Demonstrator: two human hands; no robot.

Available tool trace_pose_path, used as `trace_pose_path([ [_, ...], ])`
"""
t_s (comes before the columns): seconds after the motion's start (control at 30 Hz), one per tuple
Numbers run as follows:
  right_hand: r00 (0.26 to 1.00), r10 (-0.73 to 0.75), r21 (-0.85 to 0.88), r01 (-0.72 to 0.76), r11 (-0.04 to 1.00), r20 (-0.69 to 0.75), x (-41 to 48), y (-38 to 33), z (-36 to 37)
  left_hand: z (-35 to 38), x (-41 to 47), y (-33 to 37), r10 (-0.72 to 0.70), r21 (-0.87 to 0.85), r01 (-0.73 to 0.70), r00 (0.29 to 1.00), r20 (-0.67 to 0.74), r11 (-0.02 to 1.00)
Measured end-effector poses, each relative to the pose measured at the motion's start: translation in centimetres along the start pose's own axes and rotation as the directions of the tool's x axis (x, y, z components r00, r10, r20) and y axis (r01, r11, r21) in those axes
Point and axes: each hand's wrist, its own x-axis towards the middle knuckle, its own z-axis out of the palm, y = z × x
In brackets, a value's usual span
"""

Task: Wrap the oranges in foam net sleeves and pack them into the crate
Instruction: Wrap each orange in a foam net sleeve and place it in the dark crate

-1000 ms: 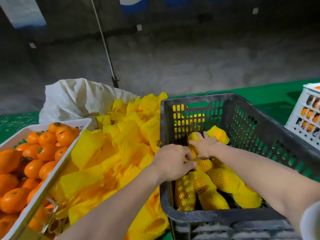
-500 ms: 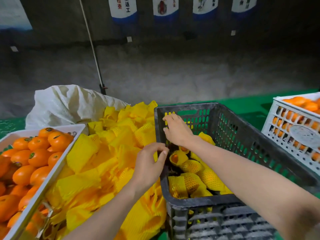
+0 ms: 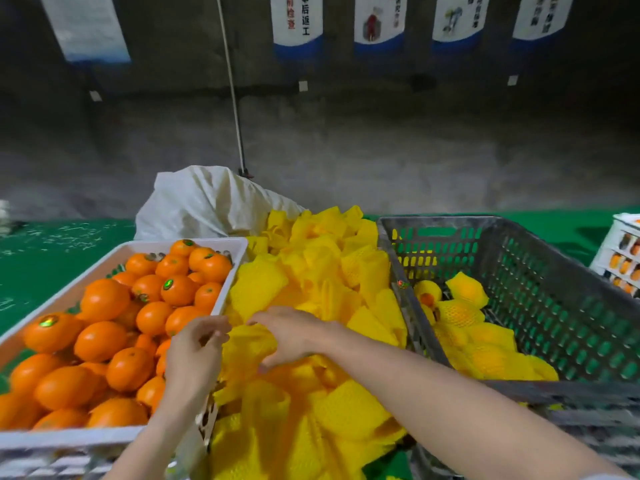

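Our right hand (image 3: 294,336) lies on the heap of sleeves, fingers curled down over one foam net sleeve (image 3: 247,341) with the thumb tucked beneath, so it grips that sleeve. Our left hand (image 3: 194,355) is just beside it, at the sleeve's left edge and over the tray's right rim. Its fingers bend toward the thumb, and we cannot tell whether they pinch the sleeve or close on nothing.

To our right stands the dark grey crate (image 3: 485,221), its mesh walls showing green through the slots. To our left sits the white tray (image 3: 173,242), heaped with bare oranges (image 3: 104,306), several bearing small stickers. Between tray and crate spreads the yellow pile of foam net sleeves (image 3: 311,271), touching both. Behind the pile slumps a white sack (image 3: 207,199). On the crate's floor, toward its left and near sides, lie the wrapped oranges (image 3: 485,355), each in yellow net. At the far right edge a white slotted box (image 3: 620,244) shows more fruit through its openings.
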Motion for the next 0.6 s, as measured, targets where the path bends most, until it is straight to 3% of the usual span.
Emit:
trace_pose_path([
  [0.17, 0.975, 0.094, 0.043, -0.087, 0.995, -0.200, 1.1, -1.4, 2.5, -2.5, 0.1, -1.5, -0.033, -0.014, 0.034, 0.998, 0.056, 0.999],
  [0.3, 0.832, 0.270, 0.382, -0.076, 0.921, -0.485, 0.4, -1.8, 0.5, -3.1, 0.3, -0.9, -0.061, -0.080, 0.073, 0.987, 0.146, 0.994],
  [0.4, 0.755, 0.395, 0.674, 0.082, 0.734, -0.522, -1.2, -2.7, -1.3, -2.9, 0.5, 0.7, -0.113, -0.168, 0.161, 0.958, 0.263, 0.973],
  [0.5, 0.775, 0.437, 0.832, 0.200, 0.517, -0.458, -2.3, -4.1, -1.6, -2.7, 0.5, 1.5, -0.100, -0.255, 0.232, 0.891, 0.443, 0.939],
  [0.53, 0.787, 0.449, 0.868, 0.210, 0.451, -0.423, -2.5, -4.3, -1.5, -2.7, 0.4, 1.5, -0.053, -0.242, 0.171, 0.902, 0.428, 0.955],
  [0.6, 0.829, 0.477, 0.952, 0.203, 0.230, -0.292, -2.8, -4.7, -1.4, -2.9, 0.3, 1.1, 0.132, -0.052, -0.122, 0.939, 0.318, 0.991],
])
